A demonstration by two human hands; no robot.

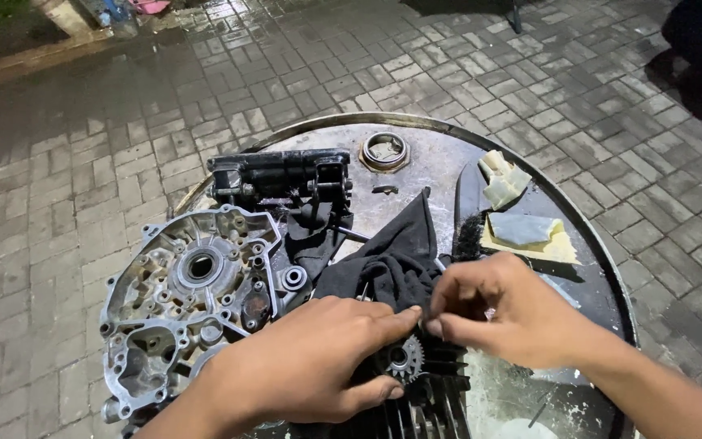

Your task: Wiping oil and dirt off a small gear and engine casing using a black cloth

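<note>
head view, looking down on a round metal drum top (416,154) that serves as a workbench on wet brick paving (83,162).

1. left hand (310,362): rests palm down on a black cloth (392,260), fingers curled and nearly closed, thumb below; its fingertips meet those of the other hand. it presses cloth against a small toothed gear (405,358), which shows just beyond the thumb. whether the fingers actually pinch the gear or only the cloth cannot be told.

2. right hand (505,313): partly closed, thumb and forefinger drawn together in a pinch at the cloth edge just above the gear. what sits inside the pinch is hidden.

3. location of the work: the gear sits at the near edge of the drum top, on a dark finned part (424,410), between the 2 hands and partly wrapped by the cloth.

4. handling judgement: the gear looks like solid steel, so stiff, dense for its size and not fragile, but probably oily and slippery on bare skin. its teeth are sharp-edged; best taken by the flat faces or through the bore, with cloth between fingers and metal. the cloth is soft and limp, gives no support, and may snag on the teeth.

5. surroundings: a bare aluminium engine crankcase half (197,301) lies just left of the left hand; a black cast part (282,175) lies behind it; a ring-shaped fitting (384,151) sits further back; folded abrasive sheets (526,232) and a black brush (469,219) lie to the right.
</note>
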